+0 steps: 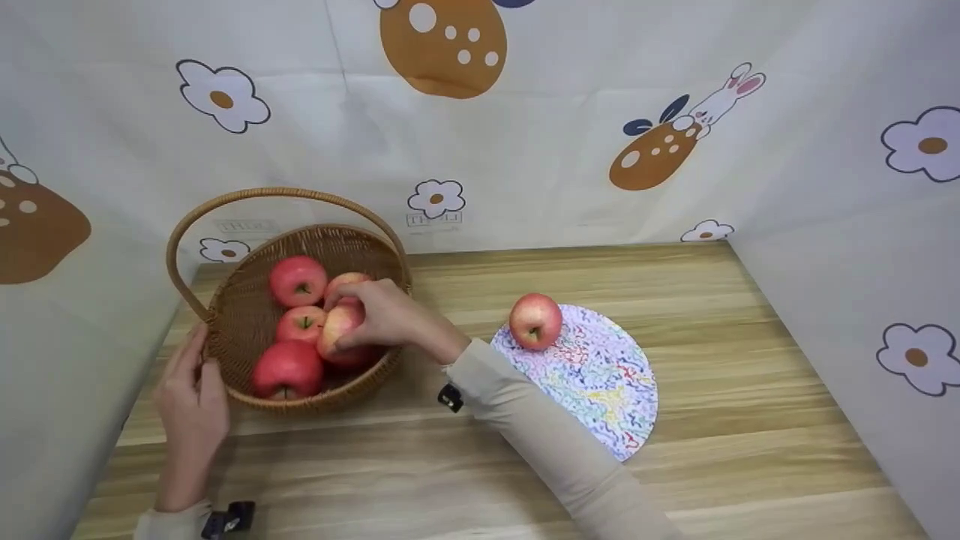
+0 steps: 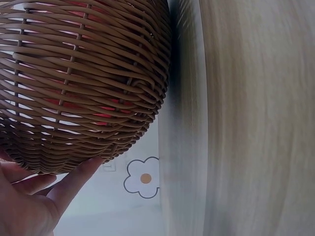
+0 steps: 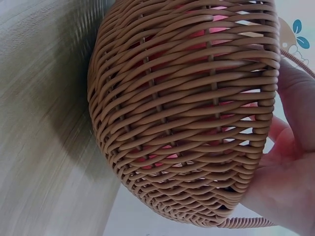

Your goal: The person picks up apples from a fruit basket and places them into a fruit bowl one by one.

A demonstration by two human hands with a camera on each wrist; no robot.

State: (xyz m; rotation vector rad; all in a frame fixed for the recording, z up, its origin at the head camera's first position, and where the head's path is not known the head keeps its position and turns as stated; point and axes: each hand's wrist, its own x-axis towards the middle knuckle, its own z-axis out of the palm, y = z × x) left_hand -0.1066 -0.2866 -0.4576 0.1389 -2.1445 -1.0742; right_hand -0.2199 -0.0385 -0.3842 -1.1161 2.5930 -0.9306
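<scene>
Your right hand (image 1: 386, 311) pinches a yellow-red apple (image 1: 337, 330), in the wicker basket (image 1: 244, 330). Your left hand (image 1: 191, 397), fingers extended, rests against the basket's left side. Watch: a light fingertip hold could let the round fruit slip; brushing its neighbours could set them rolling. Any bump might roll the lone apple (image 1: 535, 321) off the patterned mat (image 1: 607, 367) onto the tabletop (image 1: 750, 420). Count: six apples visible in the basket, held one included; one on the mat's edge; one basket; one mat.
</scene>
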